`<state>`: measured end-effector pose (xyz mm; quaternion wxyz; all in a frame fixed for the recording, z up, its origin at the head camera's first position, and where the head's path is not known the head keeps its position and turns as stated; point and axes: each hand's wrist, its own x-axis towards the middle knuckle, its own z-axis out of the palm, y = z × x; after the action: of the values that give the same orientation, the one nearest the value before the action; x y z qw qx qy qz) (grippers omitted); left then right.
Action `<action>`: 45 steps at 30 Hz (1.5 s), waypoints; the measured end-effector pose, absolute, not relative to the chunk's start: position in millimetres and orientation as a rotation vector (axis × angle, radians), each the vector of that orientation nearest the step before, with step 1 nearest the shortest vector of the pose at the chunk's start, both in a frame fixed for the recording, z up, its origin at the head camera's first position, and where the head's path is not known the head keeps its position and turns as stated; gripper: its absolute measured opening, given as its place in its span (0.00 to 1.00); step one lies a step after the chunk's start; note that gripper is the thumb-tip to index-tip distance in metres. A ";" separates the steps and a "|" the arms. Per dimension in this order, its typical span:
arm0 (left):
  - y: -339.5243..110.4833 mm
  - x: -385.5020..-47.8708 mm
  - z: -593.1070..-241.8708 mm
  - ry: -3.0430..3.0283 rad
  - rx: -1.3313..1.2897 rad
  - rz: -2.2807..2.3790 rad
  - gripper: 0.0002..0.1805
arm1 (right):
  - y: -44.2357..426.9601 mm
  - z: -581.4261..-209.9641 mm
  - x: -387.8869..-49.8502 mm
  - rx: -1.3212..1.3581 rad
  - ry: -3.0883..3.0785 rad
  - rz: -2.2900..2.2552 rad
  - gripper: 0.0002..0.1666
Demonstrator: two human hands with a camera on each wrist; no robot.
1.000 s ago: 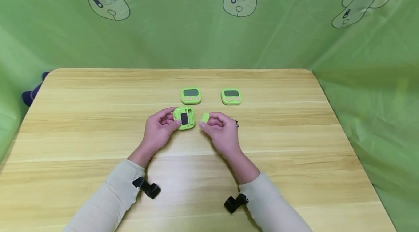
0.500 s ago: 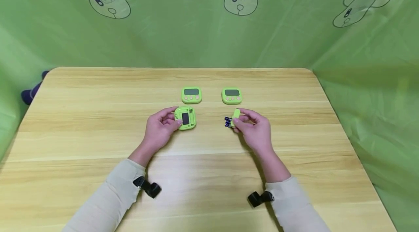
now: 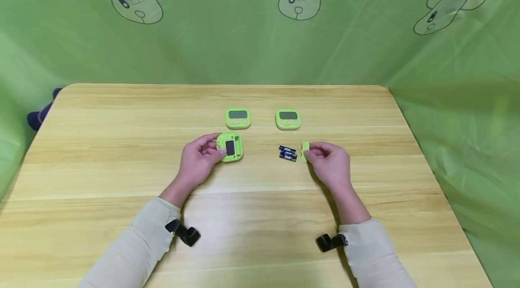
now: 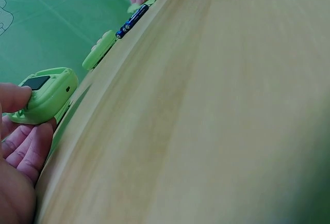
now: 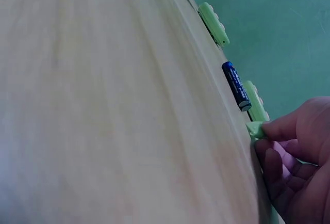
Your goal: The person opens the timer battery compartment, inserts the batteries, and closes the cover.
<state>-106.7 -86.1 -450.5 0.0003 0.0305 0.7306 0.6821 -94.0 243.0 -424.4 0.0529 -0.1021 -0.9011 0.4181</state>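
My left hand (image 3: 197,159) grips a lime-green digital timer (image 3: 230,147) with its back facing up, the thumb on the dark rectangle there. The slot along the timer's right side is uncovered and holds no battery. Between my right hand's (image 3: 334,164) thumb and fingers is a small green battery cover (image 3: 305,150), pinched at or just above the table; the right wrist view also shows this cover (image 5: 255,129). Several dark blue batteries (image 3: 288,153) lie together just left of the cover, apart from it.
Two more green timers with screens up lie further back, one timer (image 3: 238,118) behind the held one and another timer (image 3: 288,119) behind the batteries. The wooden table (image 3: 252,234) ends at a green curtain (image 3: 227,48).
My right hand has moved from beside the held timer to the right, past the batteries, carrying the cover. The batteries, partly hidden before, now show fully. My left hand stays almost still.
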 end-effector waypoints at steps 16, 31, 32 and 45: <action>-82.6 -94.3 -414.7 2.299 0.076 2.099 0.23 | 236.5 -427.6 -94.8 -0.067 -2.641 1.307 0.09; -83.0 -94.1 -414.4 2.295 0.090 2.096 0.23 | 227.8 -427.3 -90.7 0.148 -2.834 1.172 0.08; -83.1 -93.9 -414.0 2.293 0.089 2.098 0.23 | 227.5 -427.3 -90.3 0.146 -2.850 1.153 0.08; -83.3 -93.5 -412.9 2.278 0.088 2.107 0.23 | 223.0 -423.2 -84.1 0.293 -2.951 1.003 0.05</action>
<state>-93.5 -83.3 -412.9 0.0188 0.0284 0.7337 0.6786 -84.1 223.0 -423.2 0.0056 0.0936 -0.9426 0.3205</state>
